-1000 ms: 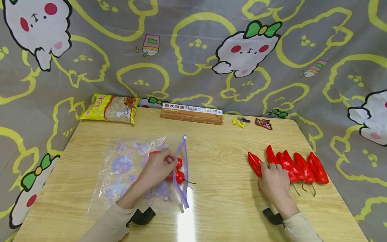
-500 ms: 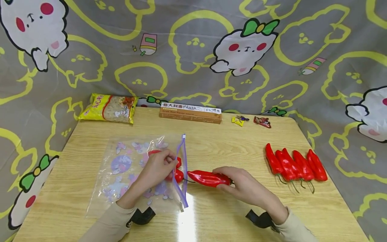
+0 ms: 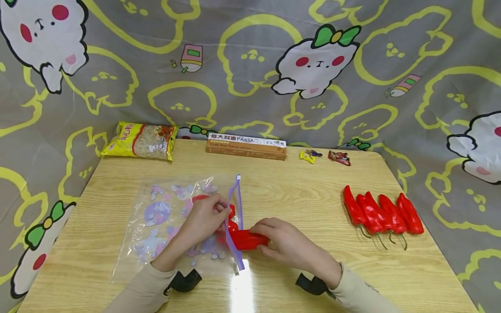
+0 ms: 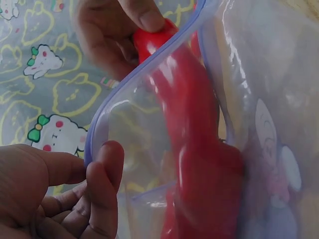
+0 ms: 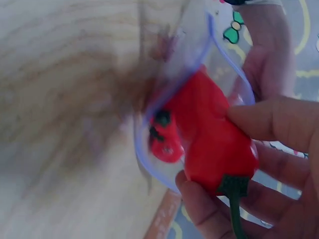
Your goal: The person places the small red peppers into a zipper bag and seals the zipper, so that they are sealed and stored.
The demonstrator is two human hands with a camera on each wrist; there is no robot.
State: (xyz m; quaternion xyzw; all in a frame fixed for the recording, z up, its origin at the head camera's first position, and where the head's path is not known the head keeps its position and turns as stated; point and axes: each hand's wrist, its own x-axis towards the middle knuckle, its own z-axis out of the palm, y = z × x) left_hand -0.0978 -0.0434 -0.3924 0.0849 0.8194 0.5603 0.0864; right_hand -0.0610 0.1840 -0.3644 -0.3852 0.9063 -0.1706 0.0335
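A clear zip bag (image 3: 156, 243) with purple edging and printed cartoon figures lies flat on the left of the table. My left hand (image 3: 207, 217) pinches the bag's purple rim (image 4: 102, 122) between thumb and fingertip, so its mouth gapes. Red peppers lie inside, one pepper (image 5: 167, 142) showing through the mouth in the right wrist view. My right hand (image 3: 283, 241) grips another red pepper (image 5: 217, 144) near its green stem (image 5: 234, 199); its pointed end is inside the bag's mouth, and the stem end is still outside.
Several red peppers (image 3: 375, 213) lie in a row at the right. Along the back stand a yellow food bag (image 3: 142, 141) and a pasta box (image 3: 246, 148), with small wrapped snacks (image 3: 339, 157) beside them. A patterned cloth (image 3: 250, 65) hangs behind the table (image 3: 297, 187).
My right hand took a pepper from the row, carried it left and moved its tip into the bag's mouth. The left hand has stayed at the bag's rim.
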